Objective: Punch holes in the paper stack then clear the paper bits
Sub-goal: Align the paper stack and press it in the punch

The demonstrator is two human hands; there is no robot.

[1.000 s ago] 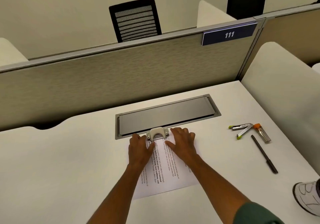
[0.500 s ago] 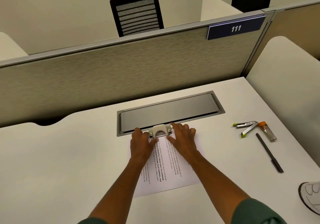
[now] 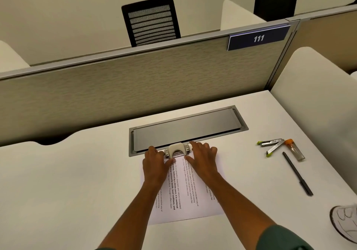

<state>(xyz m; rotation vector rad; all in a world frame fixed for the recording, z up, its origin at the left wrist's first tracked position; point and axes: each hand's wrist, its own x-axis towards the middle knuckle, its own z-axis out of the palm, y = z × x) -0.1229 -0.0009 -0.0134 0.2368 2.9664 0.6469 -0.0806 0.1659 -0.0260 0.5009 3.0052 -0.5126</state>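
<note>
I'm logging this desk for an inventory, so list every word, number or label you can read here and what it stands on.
"111": white digits on the dark blue sign on the partition's top edge.
Printed lines on the paper stack: sideways and too small to quote reliably; a few lines are bold.
Hole punch, stapler and pen: no readable marking.

Both arms reach forward; left hand (image 3: 154, 162) and right hand (image 3: 201, 158) lie palm-down, fingers seemingly straight.

Partition (image 3: 135, 87) blocks far side; stapler (image 3: 271, 145), pen (image 3: 297, 173) right.
</note>
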